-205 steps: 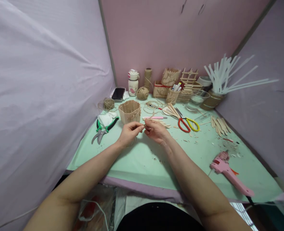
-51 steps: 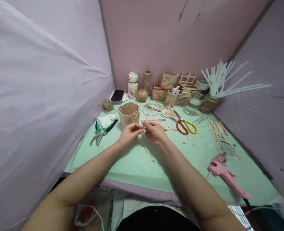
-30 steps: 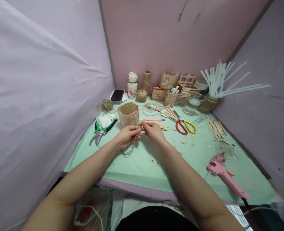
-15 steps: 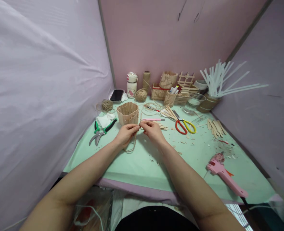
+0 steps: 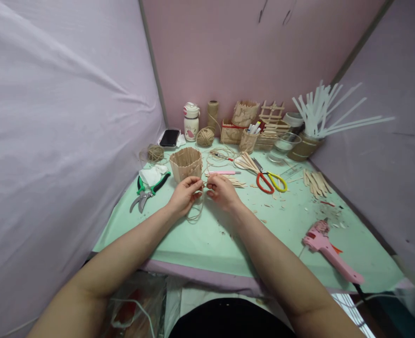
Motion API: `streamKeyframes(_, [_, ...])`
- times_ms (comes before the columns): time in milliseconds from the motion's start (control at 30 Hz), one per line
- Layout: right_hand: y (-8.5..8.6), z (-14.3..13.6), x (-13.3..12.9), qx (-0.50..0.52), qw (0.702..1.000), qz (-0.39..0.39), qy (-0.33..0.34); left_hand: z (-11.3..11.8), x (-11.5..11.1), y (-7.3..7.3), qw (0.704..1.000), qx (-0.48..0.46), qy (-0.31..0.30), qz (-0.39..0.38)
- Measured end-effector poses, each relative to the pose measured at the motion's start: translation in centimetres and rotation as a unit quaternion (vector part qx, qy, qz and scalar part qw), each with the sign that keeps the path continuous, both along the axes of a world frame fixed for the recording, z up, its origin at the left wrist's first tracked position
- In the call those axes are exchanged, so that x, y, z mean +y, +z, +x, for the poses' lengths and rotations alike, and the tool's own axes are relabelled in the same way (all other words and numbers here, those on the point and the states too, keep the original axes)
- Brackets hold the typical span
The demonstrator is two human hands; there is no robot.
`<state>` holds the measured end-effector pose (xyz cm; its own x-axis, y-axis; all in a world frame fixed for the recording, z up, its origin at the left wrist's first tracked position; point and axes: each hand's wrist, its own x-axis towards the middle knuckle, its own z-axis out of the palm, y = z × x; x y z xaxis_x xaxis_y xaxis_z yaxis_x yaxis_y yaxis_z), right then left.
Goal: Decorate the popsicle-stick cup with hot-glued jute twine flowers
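Observation:
A length of thin brown twine hangs in a loop under my fingers, just in front of a wooden-stick basket. My left hand pinches the twine between thumb and forefinger. Close beside it, my right hand is closed in a pinch on the same twine, a small gap between the two hands. The exact spot where the fingertips meet the twine is too small to make out. Behind my right hand lie a pink pen-like tool and several wooden sticks.
Left lie green-handled pruning shears and a white tissue. Scissors with red and yellow handles rest right of my hands. A pink glue gun lies near the right edge. Twine balls, a bottle and stick boxes stand behind.
My fingertips have drawn slightly apart and my right hand's fingers have curled in more. The hanging twine loop has shifted a little to the right. The view has tilted slightly.

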<state>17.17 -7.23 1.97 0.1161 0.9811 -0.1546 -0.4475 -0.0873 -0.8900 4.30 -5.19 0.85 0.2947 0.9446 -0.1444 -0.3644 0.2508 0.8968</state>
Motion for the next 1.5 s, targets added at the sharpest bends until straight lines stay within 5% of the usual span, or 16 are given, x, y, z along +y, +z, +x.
streamKeyframes(133, [0.1,0.1,0.1,0.081,0.996,0.004,0.038,0.0,0.0,-0.1,0.999,-0.016,-0.042,-0.012])
streamKeyframes(400, [-0.6,-0.1,0.0,-0.047,0.999,0.014,0.002,0.0,-0.3,0.3,0.997,-0.041,-0.065,-0.013])
streamKeyframes(633, [0.1,0.7,0.5,0.11,0.994,-0.008,-0.008,-0.1,-0.1,0.1,0.997,-0.013,-0.079,-0.004])
streamKeyframes(967, [0.8,2.1,1.1,0.194,0.969,-0.031,-0.147,0.0,0.0,0.2,0.999,-0.034,-0.038,-0.008])
streamKeyframes(1167, [-0.7,0.7,0.9,0.085,0.99,-0.089,-0.072,-0.2,0.2,0.4,0.997,-0.062,0.001,-0.038])
streamKeyframes(1333, [-0.4,-0.2,0.1,0.05,0.994,-0.091,0.038,-0.3,0.2,0.3,0.997,-0.078,-0.006,-0.03])
streamKeyframes(1500, [-0.3,0.0,-0.1,-0.021,0.999,-0.028,0.008,-0.2,0.1,0.0,0.997,-0.061,-0.033,-0.036])
